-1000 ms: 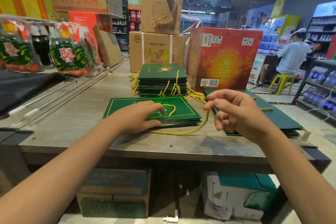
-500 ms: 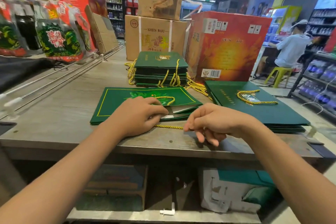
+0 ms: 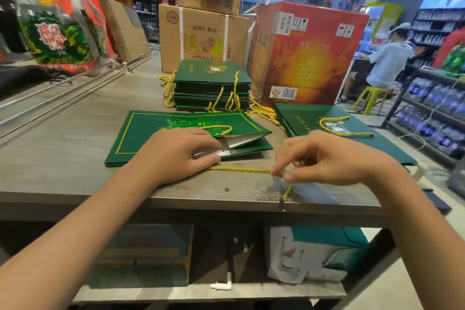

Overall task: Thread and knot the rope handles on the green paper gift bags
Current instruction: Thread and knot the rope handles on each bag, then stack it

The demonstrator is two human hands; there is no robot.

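Note:
A flat green paper gift bag lies on the grey table in front of me, its mouth slightly open toward the right. My left hand rests on the bag's open end, fingers holding the top layer near the holes. A yellow rope runs from under that hand along the table to my right hand, which pinches it. The rope's free end hangs over the table's front edge. Another yellow loop lies on top of the bag.
A stack of green bags with yellow handles stands behind, another pile lies at the right. Cardboard boxes and a red box stand at the back. A seated person is at the far right. Boxes sit under the table.
My right hand came down from above the bag to the table's front edge, drawing the rope out to the right. The left hand stayed on the bag's open end.

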